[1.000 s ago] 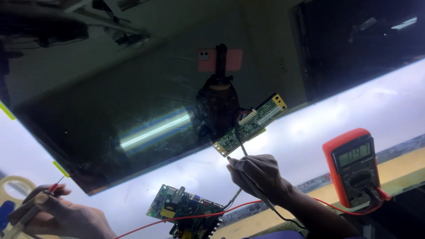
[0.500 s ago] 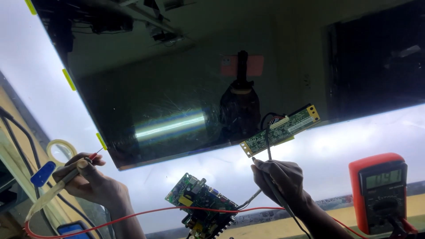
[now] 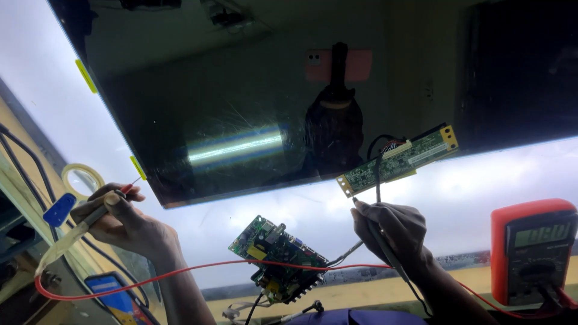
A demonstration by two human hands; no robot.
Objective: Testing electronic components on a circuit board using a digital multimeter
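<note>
My left hand [image 3: 123, 219] grips a red-tipped test probe [image 3: 90, 216], its tip close to the lower left corner of a large dark display panel [image 3: 241, 102]. A red lead [image 3: 198, 271] trails from it. My right hand [image 3: 394, 232] holds a black test probe [image 3: 376, 241] with its tip at the left end of a narrow green circuit board [image 3: 400, 161] lying at the panel's lower edge. A second green circuit board [image 3: 278, 259] lies between my hands. An orange multimeter [image 3: 533, 250] stands at the right.
A roll of tape [image 3: 81, 179] lies left of my left hand, with a blue tag [image 3: 59, 209] and black cables [image 3: 18, 162] beside it. The white work surface [image 3: 494, 174] runs under the panel, and a yellow edge [image 3: 481, 280] borders it at the bottom.
The view has shifted, so everything slid right and the panel looms larger. My left hand with the red probe has come up toward the panel's corner; my right hand stays at the narrow board.
</note>
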